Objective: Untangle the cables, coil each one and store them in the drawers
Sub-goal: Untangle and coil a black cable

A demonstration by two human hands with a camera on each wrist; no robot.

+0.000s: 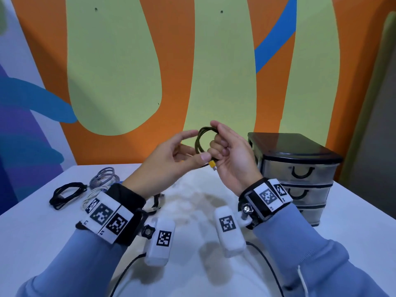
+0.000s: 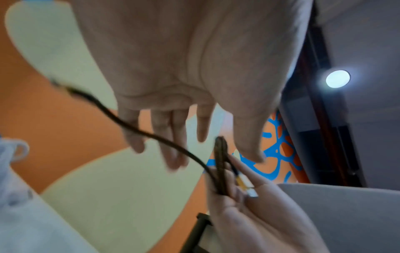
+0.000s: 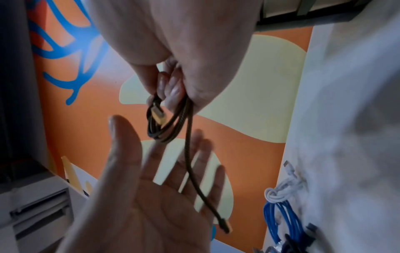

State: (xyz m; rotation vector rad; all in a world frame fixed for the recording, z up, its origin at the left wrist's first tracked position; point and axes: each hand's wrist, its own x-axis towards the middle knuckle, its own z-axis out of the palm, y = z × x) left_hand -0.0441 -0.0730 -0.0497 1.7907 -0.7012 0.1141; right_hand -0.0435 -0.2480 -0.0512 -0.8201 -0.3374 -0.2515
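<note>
A dark olive braided cable is raised above the table, wound into a small coil. My right hand grips the coil with curled fingers, and its yellow plug sticks out below them. In the right wrist view the coil hangs from those fingers and a loose tail runs down across my left palm. My left hand is just left of the coil, fingers spread and straight, thumb beside the plug. The left wrist view shows the tail crossing under the straight left fingers.
A small drawer unit with a black top and clear, closed drawers stands at the right on the white table. At the left lie a black coil, a grey coil, a white cable; a blue cable lies there too.
</note>
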